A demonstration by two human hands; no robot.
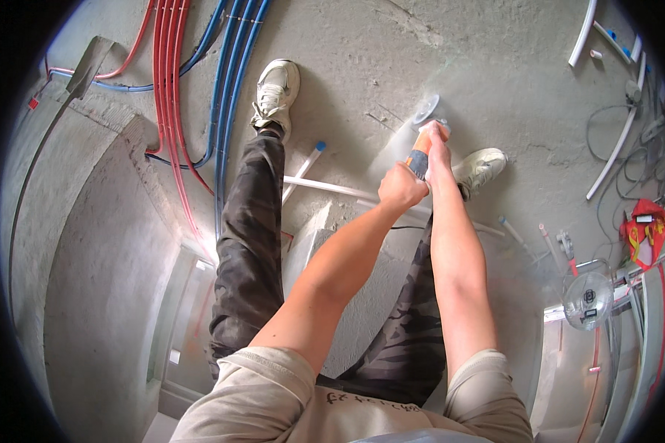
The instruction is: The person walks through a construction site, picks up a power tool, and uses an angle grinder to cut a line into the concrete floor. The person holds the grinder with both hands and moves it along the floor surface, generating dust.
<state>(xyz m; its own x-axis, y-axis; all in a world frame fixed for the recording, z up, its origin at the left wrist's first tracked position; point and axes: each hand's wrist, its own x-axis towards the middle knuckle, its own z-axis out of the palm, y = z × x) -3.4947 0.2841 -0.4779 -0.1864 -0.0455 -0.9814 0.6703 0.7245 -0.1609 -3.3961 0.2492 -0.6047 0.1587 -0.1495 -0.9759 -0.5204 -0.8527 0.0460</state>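
Both my hands hold an orange and dark angle grinder [419, 158] out ahead of me, above the concrete floor [343, 83]. My left hand [403, 187] is closed round its rear body. Further forward, my right hand [439, 152] grips the orange part near the head. The round disc [425, 109] sits at the far end, low over the floor, and pale dust hangs around it. Whether the disc touches the concrete, I cannot tell. Thin cut lines [388, 116] show in the floor to the left of the disc.
Red pipes [169, 72] and blue pipes [230, 99] run along the floor at left. White pipes [332, 187] lie between my feet, with more [615, 149] at right. A fan [587, 300], cables [626, 166] and a red bag [645, 230] are at right; a long-handled shovel [88, 69] is at left.
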